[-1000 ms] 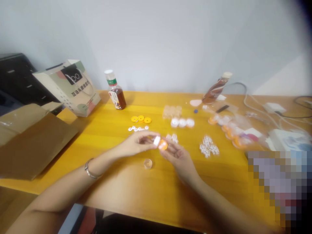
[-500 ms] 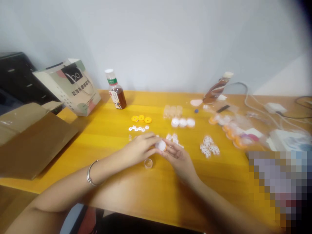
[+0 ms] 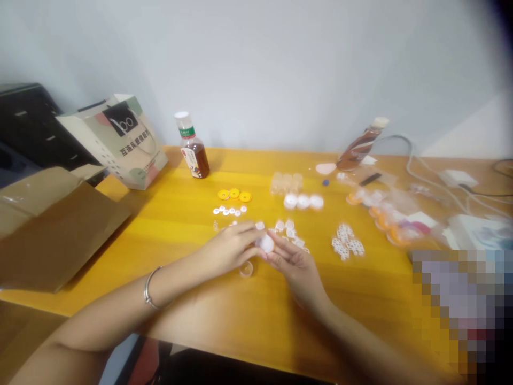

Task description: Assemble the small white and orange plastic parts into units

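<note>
A small round white piece with an orange edge (image 3: 266, 244) is held between both hands over the middle of the table. My left hand (image 3: 234, 245) grips its left side with fingers and thumb. On the right side, my right hand (image 3: 294, 263) has its fingertips closed on the same piece. Just below lies a clear round ring or cap (image 3: 246, 269). Behind the hands are small white parts (image 3: 290, 233), yellow discs (image 3: 234, 194), little white discs (image 3: 231, 211) and white round pieces (image 3: 303, 201). Fine detail is blurred.
An open cardboard box (image 3: 60, 230) and a paper bag (image 3: 128, 144) stand at the left. One bottle (image 3: 195, 155) is upright; another (image 3: 360, 147) leans at the back right. White patterned pieces (image 3: 347, 242), bagged orange parts (image 3: 390, 216) and cables (image 3: 417, 171) lie rightward.
The whole view has shifted slightly. Both hands still hold the round piece, which seems turned a little, with less of its orange edge showing.
</note>
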`<control>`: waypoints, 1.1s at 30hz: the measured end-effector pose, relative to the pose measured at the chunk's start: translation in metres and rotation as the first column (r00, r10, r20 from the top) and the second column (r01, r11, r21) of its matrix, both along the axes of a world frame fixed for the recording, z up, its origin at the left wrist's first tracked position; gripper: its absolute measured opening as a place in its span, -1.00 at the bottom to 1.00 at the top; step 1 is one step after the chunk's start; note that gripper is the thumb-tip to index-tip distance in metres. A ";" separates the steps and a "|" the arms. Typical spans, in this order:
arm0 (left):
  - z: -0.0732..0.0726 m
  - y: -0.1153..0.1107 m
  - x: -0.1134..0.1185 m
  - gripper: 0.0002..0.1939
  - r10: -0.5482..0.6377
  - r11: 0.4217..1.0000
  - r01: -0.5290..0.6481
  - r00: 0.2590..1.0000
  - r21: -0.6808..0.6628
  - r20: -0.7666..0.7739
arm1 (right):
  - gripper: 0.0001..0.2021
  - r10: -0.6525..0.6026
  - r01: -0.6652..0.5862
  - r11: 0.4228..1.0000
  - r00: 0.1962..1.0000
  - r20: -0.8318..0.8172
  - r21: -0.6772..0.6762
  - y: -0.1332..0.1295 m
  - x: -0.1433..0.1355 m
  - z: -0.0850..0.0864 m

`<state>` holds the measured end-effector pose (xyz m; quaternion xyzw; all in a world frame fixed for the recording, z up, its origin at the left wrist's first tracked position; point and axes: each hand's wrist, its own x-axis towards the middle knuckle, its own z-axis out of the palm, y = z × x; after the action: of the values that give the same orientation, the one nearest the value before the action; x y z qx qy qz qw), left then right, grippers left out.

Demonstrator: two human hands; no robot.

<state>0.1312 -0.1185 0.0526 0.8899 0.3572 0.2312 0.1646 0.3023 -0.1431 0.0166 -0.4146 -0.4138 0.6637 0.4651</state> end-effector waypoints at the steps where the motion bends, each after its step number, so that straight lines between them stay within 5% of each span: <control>1: -0.001 -0.001 0.000 -0.79 0.004 1.000 -0.004 1.000 0.013 0.004 | -0.58 -0.002 0.002 1.000 1.000 0.001 -0.002 -0.001 0.000 0.001; 11: 0.002 0.000 -0.001 -0.76 -0.040 0.999 0.041 0.999 -0.015 0.026 | -0.64 0.010 -0.012 0.999 0.998 -0.061 -0.040 0.003 0.002 -0.004; 18: 0.005 0.006 0.001 -0.77 0.083 0.980 -0.077 0.996 -0.184 0.029 | -0.61 0.101 -0.102 0.995 0.995 0.014 0.025 0.004 0.002 0.006; 33: 0.007 0.018 -0.004 -0.75 -0.033 0.968 0.052 0.996 -0.247 0.081 | -0.67 0.177 -0.188 0.975 0.979 -0.101 -0.114 0.012 0.008 0.005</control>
<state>0.1275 -0.1000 0.0591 0.8603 0.3575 0.2148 0.2932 0.3106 -0.1313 0.0213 -0.3723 -0.3871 0.7461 0.3937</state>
